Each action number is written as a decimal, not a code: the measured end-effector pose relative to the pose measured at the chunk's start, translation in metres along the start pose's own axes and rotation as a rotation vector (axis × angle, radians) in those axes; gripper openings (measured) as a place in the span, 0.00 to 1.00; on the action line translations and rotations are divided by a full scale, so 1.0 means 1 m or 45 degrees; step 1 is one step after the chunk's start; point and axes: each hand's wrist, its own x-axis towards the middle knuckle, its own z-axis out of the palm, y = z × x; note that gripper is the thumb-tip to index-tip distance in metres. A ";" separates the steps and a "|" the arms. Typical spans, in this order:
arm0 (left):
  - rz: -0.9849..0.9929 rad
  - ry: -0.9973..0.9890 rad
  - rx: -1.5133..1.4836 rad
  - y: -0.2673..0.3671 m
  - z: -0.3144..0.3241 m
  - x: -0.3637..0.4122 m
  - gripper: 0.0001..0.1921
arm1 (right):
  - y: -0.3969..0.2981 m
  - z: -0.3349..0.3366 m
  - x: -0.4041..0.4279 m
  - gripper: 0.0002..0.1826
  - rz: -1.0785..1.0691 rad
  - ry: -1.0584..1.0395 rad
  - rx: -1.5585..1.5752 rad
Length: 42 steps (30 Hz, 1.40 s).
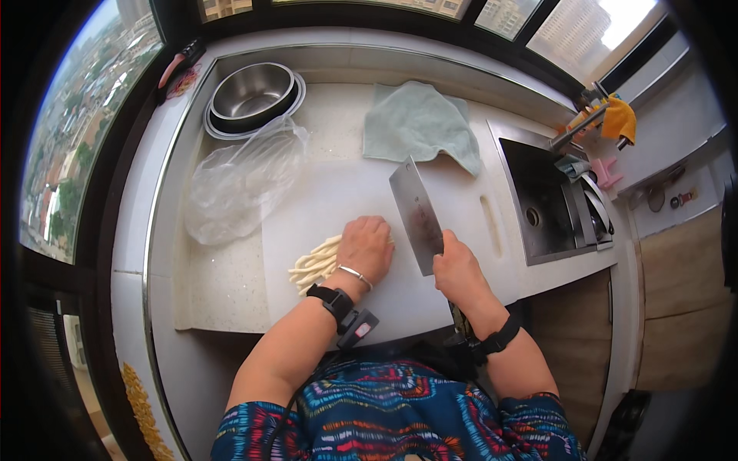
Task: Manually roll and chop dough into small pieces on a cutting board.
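My left hand (pixel 365 249) lies over a bunch of pale, stick-like strips (pixel 314 264), its fingers curled down on their right end. The strips rest side by side on a white cutting board (pixel 323 199) and look like some food, whose kind I cannot tell. In my right hand (pixel 461 269) is the handle of a cleaver (pixel 416 216). The cleaver's broad metal blade is to the right of my left hand and apart from the strips. Whether the blade touches the board is unclear.
A clear plastic bag (pixel 236 187) overlaps the board's left side, below stacked metal bowls (pixel 253 95). Behind the board lies a pale green cloth (pixel 421 124). At the right is a sink (pixel 533 190) with a faucet (pixel 579 127). A raised ledge (pixel 369 53) borders the counter.
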 end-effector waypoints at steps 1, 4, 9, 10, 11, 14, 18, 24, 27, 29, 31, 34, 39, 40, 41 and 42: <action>-0.001 0.015 -0.013 -0.001 0.001 -0.001 0.17 | -0.004 -0.001 -0.003 0.13 -0.015 -0.016 0.025; -0.008 0.035 -0.031 -0.002 0.003 -0.002 0.17 | -0.008 0.002 -0.011 0.11 -0.115 -0.010 -0.023; -0.025 0.035 -0.024 -0.004 0.006 -0.002 0.17 | -0.013 0.003 -0.019 0.10 -0.163 -0.023 -0.084; -0.024 0.033 -0.019 -0.004 0.006 -0.002 0.17 | -0.015 0.003 -0.019 0.10 -0.163 -0.026 -0.128; -0.023 0.030 -0.014 -0.004 0.006 -0.002 0.17 | -0.015 0.004 -0.019 0.10 -0.164 -0.028 -0.132; -0.020 0.033 -0.019 -0.005 0.006 -0.002 0.17 | -0.010 0.008 -0.016 0.11 -0.249 0.000 -0.217; -0.020 0.034 -0.012 -0.005 0.008 -0.003 0.17 | -0.016 0.010 -0.011 0.13 -0.228 -0.107 -0.181; 0.004 0.027 0.033 -0.008 0.012 -0.002 0.16 | -0.035 0.024 0.008 0.10 -0.155 -0.027 -0.117; -0.008 0.022 0.023 -0.006 0.008 -0.001 0.16 | -0.024 0.022 0.009 0.12 -0.162 0.036 -0.121; -0.019 -0.036 0.029 -0.001 -0.001 0.000 0.17 | -0.013 0.016 0.008 0.13 -0.179 0.068 -0.117; -0.014 -0.035 0.033 -0.001 -0.002 -0.001 0.17 | -0.008 0.010 0.003 0.14 -0.038 0.037 -0.082; -0.013 -0.034 0.028 -0.003 -0.003 -0.003 0.18 | -0.014 0.003 -0.008 0.14 -0.110 0.070 -0.061; -0.035 0.011 -0.008 -0.004 -0.002 -0.004 0.19 | -0.021 0.002 -0.020 0.14 -0.100 -0.050 -0.109; -0.038 0.010 -0.016 -0.004 -0.001 -0.004 0.19 | -0.020 0.003 -0.021 0.14 -0.120 -0.054 -0.104; -0.041 0.009 -0.023 -0.004 -0.001 -0.004 0.19 | -0.021 0.003 -0.022 0.14 -0.120 -0.056 -0.107; -0.044 0.011 -0.025 -0.005 -0.001 -0.004 0.19 | -0.022 0.003 -0.023 0.14 -0.123 -0.052 -0.114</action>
